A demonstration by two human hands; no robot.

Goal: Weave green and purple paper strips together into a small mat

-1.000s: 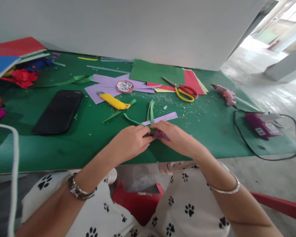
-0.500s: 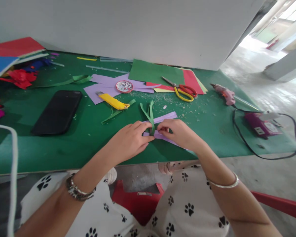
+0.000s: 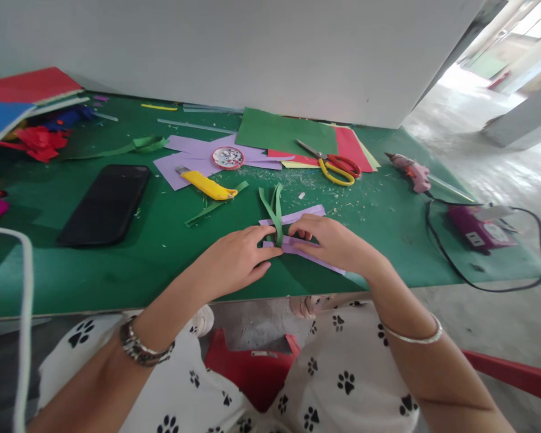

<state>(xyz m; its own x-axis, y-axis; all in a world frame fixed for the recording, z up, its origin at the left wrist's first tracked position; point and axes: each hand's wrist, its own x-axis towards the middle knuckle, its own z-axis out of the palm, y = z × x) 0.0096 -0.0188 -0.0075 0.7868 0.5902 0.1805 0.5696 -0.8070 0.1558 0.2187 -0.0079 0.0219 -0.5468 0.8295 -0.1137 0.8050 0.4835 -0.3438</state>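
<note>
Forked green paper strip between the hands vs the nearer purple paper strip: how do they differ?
Pose: the forked green paper strip points its two tails away from the person; the nearer purple paper strip slants right, toward the person.
Layering: green crosses over purple.
Cover: the right hand partly hides purple, not green.
Shared: both are narrow.

A black phone (image 3: 103, 205) lies flat on the left of the green table (image 3: 94, 279). On the right, a pink glue gun (image 3: 415, 174) lies near a purple power socket (image 3: 471, 225), a black cord (image 3: 500, 291) looping beside it. A white cable (image 3: 26, 313) hangs far left; a red stool (image 3: 247, 370) stands below.
</note>
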